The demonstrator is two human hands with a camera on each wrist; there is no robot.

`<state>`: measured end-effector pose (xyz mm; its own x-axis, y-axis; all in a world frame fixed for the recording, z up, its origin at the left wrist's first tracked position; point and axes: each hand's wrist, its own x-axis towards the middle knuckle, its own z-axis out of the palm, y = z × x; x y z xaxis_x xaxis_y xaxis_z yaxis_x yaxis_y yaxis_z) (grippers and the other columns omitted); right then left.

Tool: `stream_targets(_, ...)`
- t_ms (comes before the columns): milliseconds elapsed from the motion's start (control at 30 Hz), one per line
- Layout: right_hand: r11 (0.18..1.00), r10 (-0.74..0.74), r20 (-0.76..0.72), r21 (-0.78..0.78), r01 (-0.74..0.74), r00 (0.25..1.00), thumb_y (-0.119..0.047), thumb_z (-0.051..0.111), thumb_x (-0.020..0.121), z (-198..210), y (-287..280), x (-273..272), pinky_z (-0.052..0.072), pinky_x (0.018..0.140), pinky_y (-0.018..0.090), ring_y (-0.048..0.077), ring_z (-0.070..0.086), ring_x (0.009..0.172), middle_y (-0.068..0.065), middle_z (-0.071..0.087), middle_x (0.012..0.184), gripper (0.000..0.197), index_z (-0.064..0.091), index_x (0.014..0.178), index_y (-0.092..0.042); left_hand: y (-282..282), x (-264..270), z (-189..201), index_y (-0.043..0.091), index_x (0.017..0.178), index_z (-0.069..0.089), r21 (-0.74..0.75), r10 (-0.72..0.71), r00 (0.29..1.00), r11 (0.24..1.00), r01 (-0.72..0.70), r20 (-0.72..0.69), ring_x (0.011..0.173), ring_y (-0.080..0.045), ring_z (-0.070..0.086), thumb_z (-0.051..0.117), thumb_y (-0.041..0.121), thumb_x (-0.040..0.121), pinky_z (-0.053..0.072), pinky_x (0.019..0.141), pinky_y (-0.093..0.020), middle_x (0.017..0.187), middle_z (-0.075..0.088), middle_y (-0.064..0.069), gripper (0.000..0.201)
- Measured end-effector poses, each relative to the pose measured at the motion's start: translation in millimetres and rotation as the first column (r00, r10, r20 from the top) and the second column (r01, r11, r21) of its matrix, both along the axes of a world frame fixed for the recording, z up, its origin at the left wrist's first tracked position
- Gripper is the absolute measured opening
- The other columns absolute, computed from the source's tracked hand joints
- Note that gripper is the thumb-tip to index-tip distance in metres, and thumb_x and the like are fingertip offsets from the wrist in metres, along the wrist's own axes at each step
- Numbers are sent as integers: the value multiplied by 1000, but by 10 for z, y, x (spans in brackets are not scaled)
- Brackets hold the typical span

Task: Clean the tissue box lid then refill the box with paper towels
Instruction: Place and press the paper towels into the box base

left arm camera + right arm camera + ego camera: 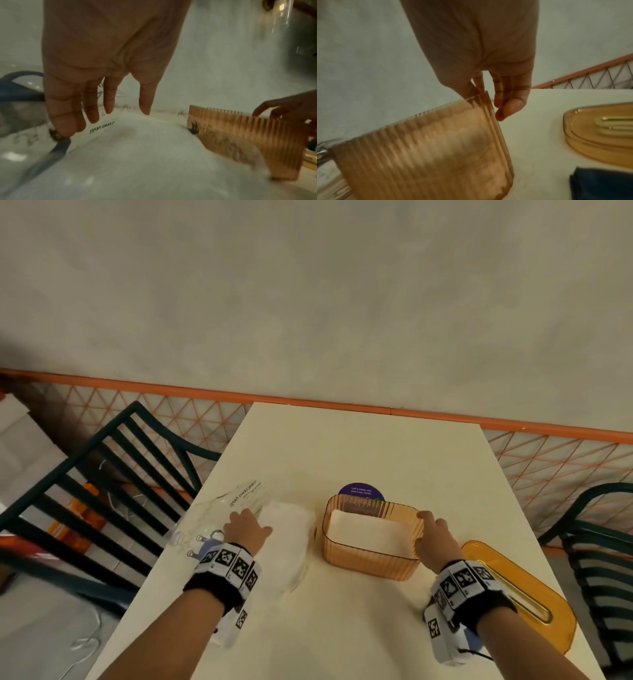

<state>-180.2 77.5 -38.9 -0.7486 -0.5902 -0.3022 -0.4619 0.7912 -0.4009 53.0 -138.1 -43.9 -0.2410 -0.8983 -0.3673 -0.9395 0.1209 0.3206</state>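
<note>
An orange ribbed tissue box (pixel 370 563) stands mid-table with white paper towels (pixel 368 534) lying inside. My right hand (pixel 433 534) holds its right wall at the far corner. In the right wrist view the wall (pixel 428 155) runs between the fingers and the thumb (pixel 510 108). The orange lid (pixel 524 587) lies flat to the right of that hand. A pack of white paper towels (pixel 286 539) in clear wrapping sits left of the box. My left hand (pixel 245 527) rests on the pack with straight fingers (pixel 109 102) touching the stack (pixel 145 155).
Blue-handled scissors (pixel 56 148) lie by the left hand on the wrapping. A dark blue cloth (pixel 600 184) lies near the lid. A purple round sticker (pixel 361 491) shows behind the box. Dark slatted chairs (pixel 102 474) flank the table, and an orange mesh railing (pixel 548 460) runs behind.
</note>
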Motion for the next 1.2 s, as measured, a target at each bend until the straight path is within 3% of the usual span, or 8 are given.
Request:
stream_targets(267,998,-51,8,46,50,999,0,41,89,-97,-34,88,48,92,40,33,55,115,15,43,136,56,25,141,-14,231,-31,-208,5,140,28,-16,-48,992,999,50,120,132,-31,39,61,36,88,36,107,-38,144,34,-14,68)
stream_targets(500,996,-64,-9,61,65,998,-2,42,91,-88,-59,117,50,94,40,33,55,114,15,44,134,54,25,141,-12,299,-38,-244,11,131,37,-169,-6,997,985,20,81,127,-26,39,62,33,86,41,101,-41,135,41,-7,56)
stream_targets(633,996,-69,-7,54,69,998,-3,43,91,-83,-65,128,50,94,39,32,56,114,15,45,134,52,26,140,-12,188,-38,-243,4,135,32,-15,111,992,994,-112,-54,130,-31,39,63,30,86,38,104,-44,140,38,-13,63)
stream_targets(700,996,-74,-8,51,75,997,-4,43,92,-80,-65,138,50,93,39,32,56,113,14,45,133,52,27,140,-13,139,-20,-255,4,136,31,11,111,993,994,-111,-40,131,-32,39,64,30,86,38,106,-44,141,39,-14,66)
stream_targets(933,995,-79,-10,54,79,997,-4,44,91,-65,-66,150,50,93,39,32,56,113,14,46,132,52,27,140,-13,205,-39,-241,14,128,44,-142,-50,997,988,59,62,126,-25,39,50,19,93,38,101,-43,132,44,-6,36)
stream_targets(1067,995,-75,-9,60,75,997,-4,44,92,-59,-72,152,49,93,39,32,55,114,14,45,134,53,26,141,-13,197,-45,-222,5,118,46,-59,-84,990,995,77,-114,114,-31,50,52,12,88,43,92,-38,125,50,-14,32)
stream_targets(1133,995,-72,-11,63,72,997,-4,43,92,-58,-73,148,48,93,39,32,55,115,14,45,134,53,25,141,-13,165,-31,-199,1,123,43,36,-62,975,997,71,-211,113,-32,54,57,11,86,43,89,-35,123,54,-17,41)
stream_targets(1200,996,-65,-6,59,66,998,-4,43,91,-63,-68,140,49,94,39,32,55,115,14,45,134,54,25,141,-13,127,-2,-171,0,130,41,92,-57,964,992,84,-259,120,-32,51,59,10,85,42,95,-34,131,52,-17,50)
